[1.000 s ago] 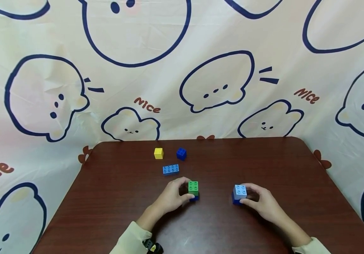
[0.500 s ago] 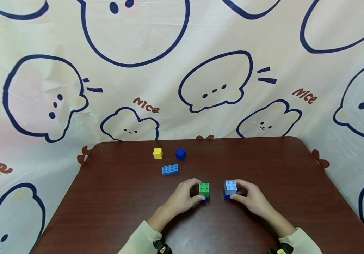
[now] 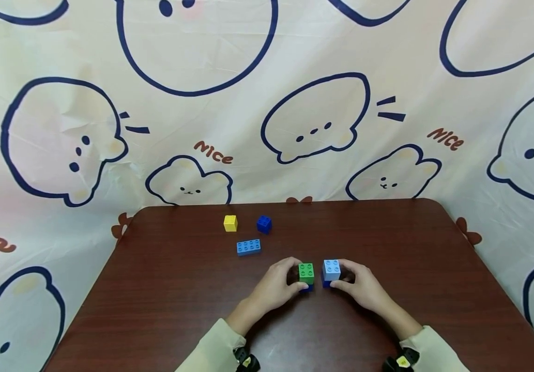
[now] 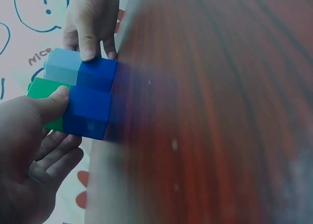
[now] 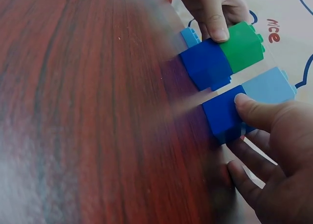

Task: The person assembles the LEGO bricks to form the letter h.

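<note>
My left hand (image 3: pixel 277 284) pinches a two-brick stack, a green brick (image 3: pixel 306 273) on top of a dark blue brick (image 4: pixel 89 111). Opposite it, my right hand (image 3: pixel 364 288) grips a second stack, where a light blue brick (image 3: pixel 331 269) sits on another dark blue brick (image 5: pixel 225 111). Both stacks stand upright at the table, side by side, with a narrow gap between them in the head view. Thumbs press the near sides around the seam of each pair; most of the other fingers are hidden behind the bricks in the head view.
Farther back on the brown table (image 3: pixel 178 289) lie a yellow brick (image 3: pixel 230 223), a dark blue brick (image 3: pixel 264 223) and a longer blue brick (image 3: pixel 248 247). A printed cloth (image 3: pixel 239 119) hangs behind the table's far edge.
Both hands have slid their stacks toward each other, the left one moving right and the right one moving left, and the gap has narrowed. The three bricks at the back stay put.
</note>
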